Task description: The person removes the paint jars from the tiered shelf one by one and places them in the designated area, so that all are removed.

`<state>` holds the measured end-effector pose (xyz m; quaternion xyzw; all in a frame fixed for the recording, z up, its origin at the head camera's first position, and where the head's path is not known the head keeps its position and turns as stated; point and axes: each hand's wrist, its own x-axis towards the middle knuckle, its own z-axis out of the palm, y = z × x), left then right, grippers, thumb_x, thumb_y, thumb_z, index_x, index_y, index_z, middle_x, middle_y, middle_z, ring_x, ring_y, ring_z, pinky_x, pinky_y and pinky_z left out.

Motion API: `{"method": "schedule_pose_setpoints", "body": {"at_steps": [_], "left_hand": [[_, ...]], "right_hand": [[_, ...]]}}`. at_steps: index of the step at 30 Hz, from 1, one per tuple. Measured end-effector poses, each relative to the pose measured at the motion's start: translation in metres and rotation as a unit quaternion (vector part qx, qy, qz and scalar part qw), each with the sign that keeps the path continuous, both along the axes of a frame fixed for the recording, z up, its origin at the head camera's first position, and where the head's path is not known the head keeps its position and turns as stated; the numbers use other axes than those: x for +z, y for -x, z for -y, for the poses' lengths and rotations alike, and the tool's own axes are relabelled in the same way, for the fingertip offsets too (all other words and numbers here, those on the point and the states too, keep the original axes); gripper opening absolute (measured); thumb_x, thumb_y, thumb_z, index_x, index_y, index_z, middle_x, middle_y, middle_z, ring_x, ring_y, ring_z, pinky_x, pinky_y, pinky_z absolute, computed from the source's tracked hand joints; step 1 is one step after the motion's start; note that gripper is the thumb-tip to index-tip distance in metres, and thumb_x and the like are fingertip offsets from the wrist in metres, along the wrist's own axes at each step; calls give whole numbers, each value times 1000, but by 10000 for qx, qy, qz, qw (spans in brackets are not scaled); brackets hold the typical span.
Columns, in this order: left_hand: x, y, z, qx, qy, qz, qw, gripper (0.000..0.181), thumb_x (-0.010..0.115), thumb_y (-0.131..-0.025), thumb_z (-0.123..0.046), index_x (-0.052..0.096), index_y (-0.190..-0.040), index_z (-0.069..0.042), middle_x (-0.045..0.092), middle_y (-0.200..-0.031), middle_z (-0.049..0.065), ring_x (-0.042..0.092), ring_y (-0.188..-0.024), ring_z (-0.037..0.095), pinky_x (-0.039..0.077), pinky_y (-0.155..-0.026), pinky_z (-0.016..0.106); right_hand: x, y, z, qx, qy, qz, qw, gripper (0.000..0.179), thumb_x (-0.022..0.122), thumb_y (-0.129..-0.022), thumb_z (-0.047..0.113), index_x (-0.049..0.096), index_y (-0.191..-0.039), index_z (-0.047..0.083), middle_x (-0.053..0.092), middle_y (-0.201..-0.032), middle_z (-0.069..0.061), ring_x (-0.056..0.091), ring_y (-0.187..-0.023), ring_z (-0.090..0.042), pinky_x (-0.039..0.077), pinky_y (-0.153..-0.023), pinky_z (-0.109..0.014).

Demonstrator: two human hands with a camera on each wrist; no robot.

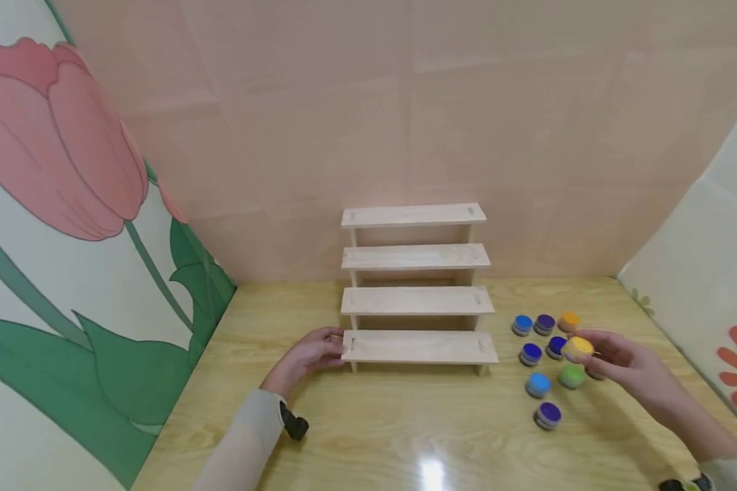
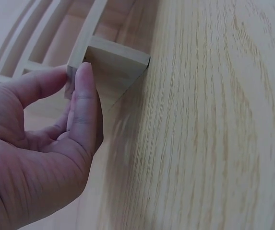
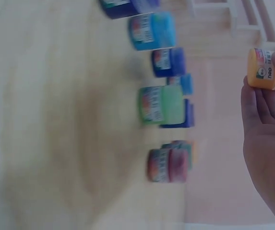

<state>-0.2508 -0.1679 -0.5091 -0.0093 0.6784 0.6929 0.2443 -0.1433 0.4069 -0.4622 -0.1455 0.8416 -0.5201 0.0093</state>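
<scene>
My left hand (image 1: 307, 356) pinches the left end of the lowest step of a pale wooden four-step stand (image 1: 419, 348). In the left wrist view, thumb and fingertips sit on either side of that board end (image 2: 70, 81). Over at the right, my right hand (image 1: 632, 368) holds a small yellow paint jar (image 1: 578, 347) between thumb and fingers, raised above the other jars. Its printed label shows in the right wrist view, on the yellow jar (image 3: 263, 70). Below stand a green jar (image 1: 572, 376) and a dark blue jar (image 1: 555, 347); a reddish jar (image 3: 168, 165) is partly hidden behind my hand in the head view.
More jars stand right of the stand: light blue (image 1: 538, 384), purple (image 1: 547, 415), blue (image 1: 522, 324) and orange (image 1: 568, 321). A pinkish backdrop (image 1: 282, 136) rises behind the wooden table (image 1: 381, 429). Flower-painted panels (image 1: 61, 143) flank both sides.
</scene>
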Motion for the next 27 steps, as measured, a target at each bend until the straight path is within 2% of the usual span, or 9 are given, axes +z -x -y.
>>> {"method": "schedule_pose_setpoints", "body": {"at_steps": [5,10,13,16,21,27], "left_hand": [[2,1,0,35,38,9,10000,55,64,-91,7,43,-141,7,60,-108,13,63,-86,20,60,-71,27],[2,2,-1,0,55,41,10000,55,64,-92,6,42,-142,7,60,-109,12,63,-87,20,60,-73,28],[2,3,-1,-5,42,53,10000,55,64,-92,6,42,-143,6,60,-108,12,62,-88,20,60,-74,28],[1,2,-1,-11,52,37,10000,55,64,-92,6,42,-143,6,60,-108,12,62,-88,20,60,-74,29],[0,2,0,-24,85,26,10000,56,64,-92,7,42,-143,6,60,-108,12,62,-88,21,60,-74,29],[1,2,0,-88,39,-35,9999,56,63,-93,6,40,-144,7,60,-108,12,62,-87,20,60,-74,28]], "right_hand": [[-14,-9,-6,-34,-69,231,9997,43,55,-104,5,44,-144,-5,65,-124,17,64,-108,0,58,-83,-22],[-29,-16,-11,-197,-288,401,9986,44,57,-104,10,46,-144,-2,60,-128,26,61,-109,6,56,-83,-19],[-38,-20,-14,-110,-268,413,9987,44,58,-103,9,47,-144,-5,54,-131,30,59,-111,8,56,-84,-18],[-44,-23,-16,-104,-232,590,9979,44,59,-102,10,47,-143,-5,57,-128,29,61,-110,6,56,-84,-19],[-49,-26,-17,-266,-261,897,9953,46,60,-103,14,47,-142,-5,63,-120,23,63,-106,4,57,-82,-21],[-49,-27,-18,-302,-357,1084,9930,47,61,-102,14,47,-143,-3,55,-122,34,59,-107,9,56,-82,-20]]}}
